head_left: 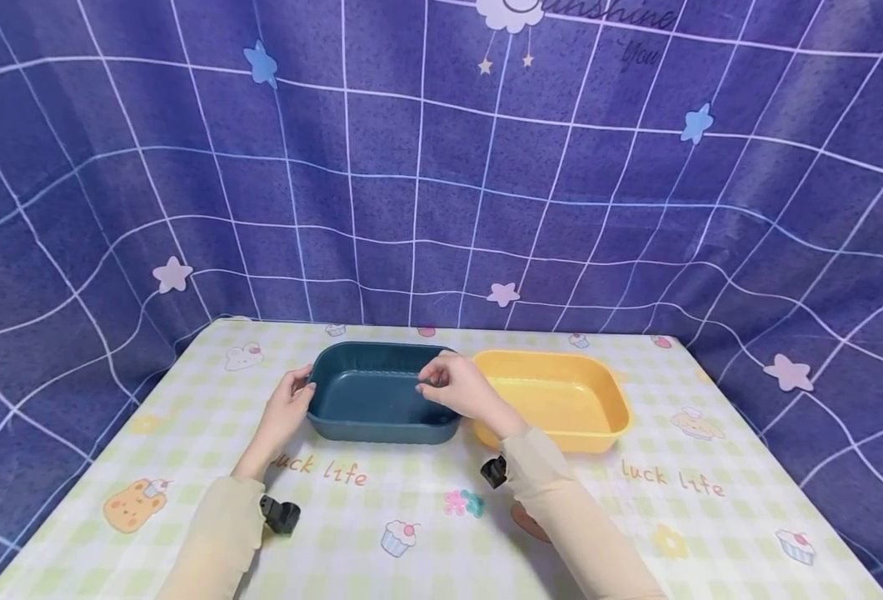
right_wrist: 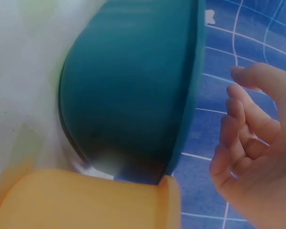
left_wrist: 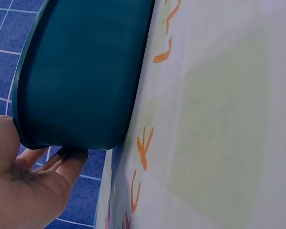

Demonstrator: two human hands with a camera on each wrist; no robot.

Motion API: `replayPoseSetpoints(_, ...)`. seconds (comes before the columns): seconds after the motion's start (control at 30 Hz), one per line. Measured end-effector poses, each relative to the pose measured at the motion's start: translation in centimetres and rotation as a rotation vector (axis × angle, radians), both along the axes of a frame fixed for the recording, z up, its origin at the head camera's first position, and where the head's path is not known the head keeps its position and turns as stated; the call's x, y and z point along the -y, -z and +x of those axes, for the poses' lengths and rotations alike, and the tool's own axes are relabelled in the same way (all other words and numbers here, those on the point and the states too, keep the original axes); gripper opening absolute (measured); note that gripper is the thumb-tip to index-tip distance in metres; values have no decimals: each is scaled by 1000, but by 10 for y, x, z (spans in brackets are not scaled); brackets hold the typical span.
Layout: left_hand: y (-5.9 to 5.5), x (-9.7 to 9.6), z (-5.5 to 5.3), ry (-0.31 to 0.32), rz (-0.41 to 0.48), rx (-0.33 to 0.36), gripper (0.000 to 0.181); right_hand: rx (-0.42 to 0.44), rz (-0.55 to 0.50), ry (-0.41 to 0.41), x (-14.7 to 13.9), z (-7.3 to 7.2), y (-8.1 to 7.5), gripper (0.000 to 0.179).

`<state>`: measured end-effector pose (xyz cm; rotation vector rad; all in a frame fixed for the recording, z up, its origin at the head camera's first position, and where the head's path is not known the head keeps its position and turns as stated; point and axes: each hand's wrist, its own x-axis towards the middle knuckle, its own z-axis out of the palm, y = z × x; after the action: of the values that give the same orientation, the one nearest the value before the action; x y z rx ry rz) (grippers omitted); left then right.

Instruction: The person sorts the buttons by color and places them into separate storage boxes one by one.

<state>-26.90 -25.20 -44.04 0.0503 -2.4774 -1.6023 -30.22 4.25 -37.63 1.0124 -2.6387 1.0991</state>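
A dark teal plastic basin point(head_left: 381, 432) stands on the table, longer side facing me. At its left end my left hand point(head_left: 291, 398) grips the rim, thumb over the edge and fingers against the outer wall, as the left wrist view shows with the hand point(left_wrist: 33, 181) under the basin's end point(left_wrist: 81, 86). Over the basin's right end hovers my right hand point(head_left: 458, 383), fingers loosely bent. In the right wrist view this hand point(right_wrist: 257, 138) is apart from the teal rim, thumb and forefinger slightly separated, nothing visible between them. A dark spot inside the basin is too small to identify.
A yellow basin point(head_left: 554, 442) stands close to the right of the teal one, below my right forearm. Both rest on a checked tablecloth point(head_left: 321, 533) with printed cartoons. A blue curtain point(head_left: 441, 208) with a white grid hangs behind the table and along its sides.
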Motion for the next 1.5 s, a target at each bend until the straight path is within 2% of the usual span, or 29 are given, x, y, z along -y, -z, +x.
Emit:
replayPoseSetpoints(0.27, 0, 1, -3, 14, -15, 4, 47, -13, -6, 5, -14, 15, -9, 17)
replayPoseSetpoints(0.63, -2, 1, -2, 10, -17, 1, 48, -26, -4, 15, -27, 26, -9, 16)
replayPoseSetpoints(0.9, -3, 1, -2, -3, -19, 25, 49, -18, -9, 3, -34, 35, -2, 15)
replayPoseSetpoints(1.5, -3, -1, -2, -4, -28, 22, 50, -8, -26, 18, -48, 52, 8, 17)
